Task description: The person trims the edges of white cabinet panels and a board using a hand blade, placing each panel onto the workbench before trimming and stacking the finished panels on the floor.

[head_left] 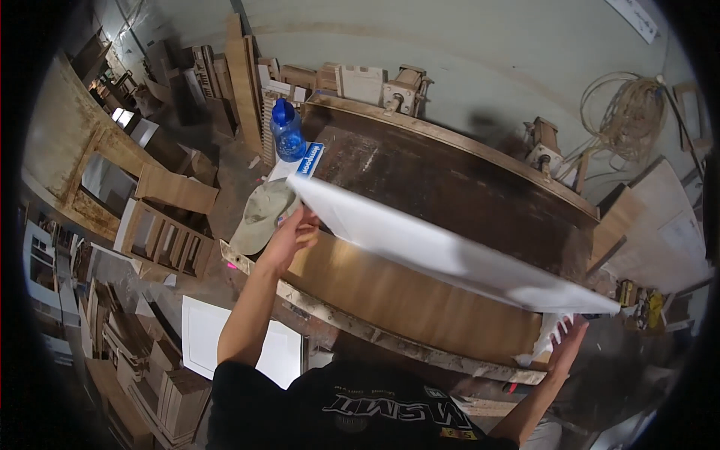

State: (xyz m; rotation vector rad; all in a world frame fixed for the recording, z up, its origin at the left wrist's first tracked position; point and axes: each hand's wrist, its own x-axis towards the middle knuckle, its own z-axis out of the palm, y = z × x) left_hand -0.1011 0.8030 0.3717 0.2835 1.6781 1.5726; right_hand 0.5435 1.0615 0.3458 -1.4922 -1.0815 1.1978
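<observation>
Brown workbench (457, 199) has a rectangular white panel (442, 249) above, left hand (288, 241) curled round it, probably for balance, right hand (568, 349) half-curled, grip unclear tbh.

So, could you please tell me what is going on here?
A person is handling a white panel, tilted over a wood-brown board on a dark workbench. The left grip holds the panel near its left end. The right grip is by the other end, next to some pale crumpled material; its exact contact is hard to tell. A cap and a blue bottle are near the panel's left end.
</observation>
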